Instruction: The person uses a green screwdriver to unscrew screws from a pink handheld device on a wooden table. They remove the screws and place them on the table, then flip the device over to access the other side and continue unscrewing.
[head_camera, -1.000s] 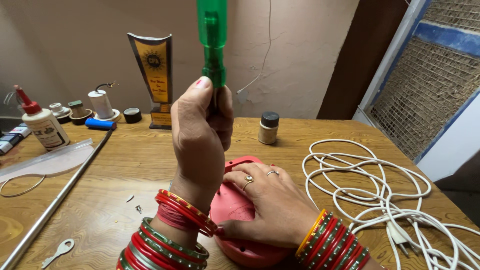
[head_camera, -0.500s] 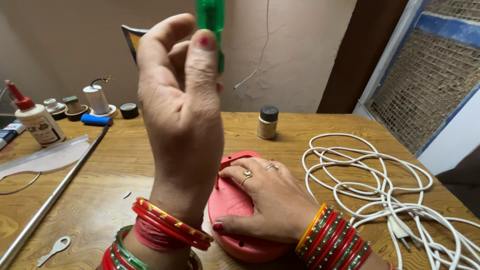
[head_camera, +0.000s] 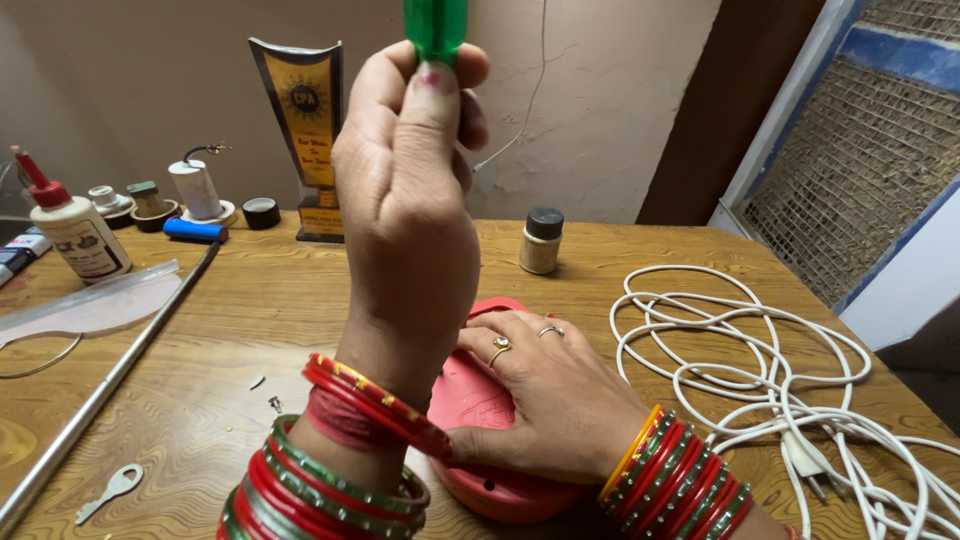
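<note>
1. Screwdriver (head_camera: 435, 25): green handle at the top centre of the frame, held upright; its shaft is hidden behind the hand.
2. Left hand (head_camera: 410, 200): raised at centre, fingers and thumb pinched around the lower end of the handle; red and green bangles at the wrist.
3. Right hand (head_camera: 545, 390): lower centre, laid flat with fingers spread on the red casing (head_camera: 470, 400), which rests on the table (head_camera: 250, 330).
4. Small screws (head_camera: 272, 400): loose on the table, left of the casing.
5. White cable (head_camera: 760, 360): coiled at right, plug at lower right.
6. Small jar (head_camera: 541, 241): dark lid, behind the casing.
7. Trophy (head_camera: 305, 130): upper left, against the wall.
8. Glue bottle (head_camera: 75, 230): far left, red nozzle.
9. Metal rod (head_camera: 110, 370): lying diagonally at left; a flat key (head_camera: 110, 490) at lower left.
</note>
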